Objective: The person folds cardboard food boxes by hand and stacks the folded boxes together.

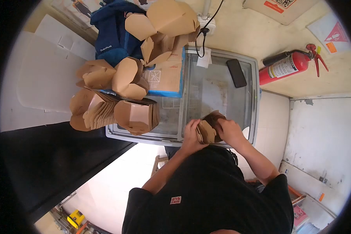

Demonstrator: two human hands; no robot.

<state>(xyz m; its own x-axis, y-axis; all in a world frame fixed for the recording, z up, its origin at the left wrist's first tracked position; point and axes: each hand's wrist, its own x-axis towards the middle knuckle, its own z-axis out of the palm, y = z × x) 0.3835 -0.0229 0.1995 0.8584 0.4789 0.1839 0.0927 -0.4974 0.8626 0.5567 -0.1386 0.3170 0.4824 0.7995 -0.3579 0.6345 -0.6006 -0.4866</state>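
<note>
Close to my body, above the front edge of the glass-topped freezer, I hold a brown cardboard takeaway box. My left hand grips its left side, fingers wrapped round the wall. On the other side my right hand has its fingers at the box's right wall and flap, partly inside, with the fingertips hidden. To the left, nested takeaway boxes stand in a stack, and a second stack of the same kind leans beside it. More opened boxes lie behind them.
A black phone lies on the glass at the back right. Behind the stacks are a blue-edged carton and a blue backpack. A black cable hangs from the wall socket. A red fire extinguisher is at the right wall.
</note>
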